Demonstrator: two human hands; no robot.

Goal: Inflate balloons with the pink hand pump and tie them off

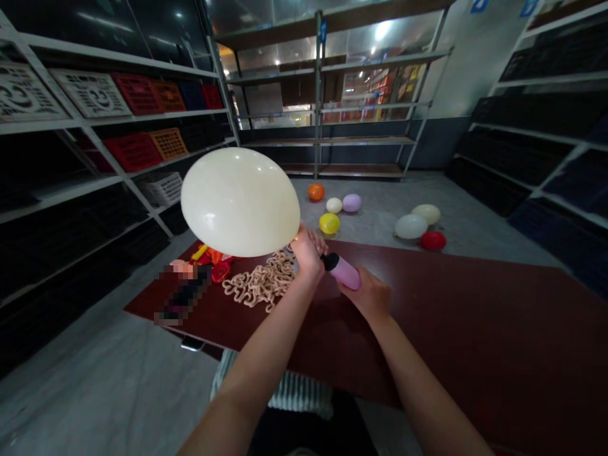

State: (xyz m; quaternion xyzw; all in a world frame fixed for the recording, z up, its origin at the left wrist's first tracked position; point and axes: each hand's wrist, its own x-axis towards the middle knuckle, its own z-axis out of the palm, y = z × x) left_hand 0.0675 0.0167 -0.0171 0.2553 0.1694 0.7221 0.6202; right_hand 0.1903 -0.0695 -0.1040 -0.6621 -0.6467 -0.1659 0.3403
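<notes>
A large inflated cream balloon floats above the dark red table, to the left of centre. My left hand is closed around the balloon's neck where it meets the black nozzle of a pink hand pump. Gripping the pump's pink body from the right is my right hand, closed. Under the balloon lies a heap of flat beige balloons, with a few red and orange flat ones to its left.
Several inflated balloons lie on the grey floor beyond the table: orange, yellow, lilac, white, red. Metal shelving with crates lines the left, back and right. A blurred-out object sits on the table's left end.
</notes>
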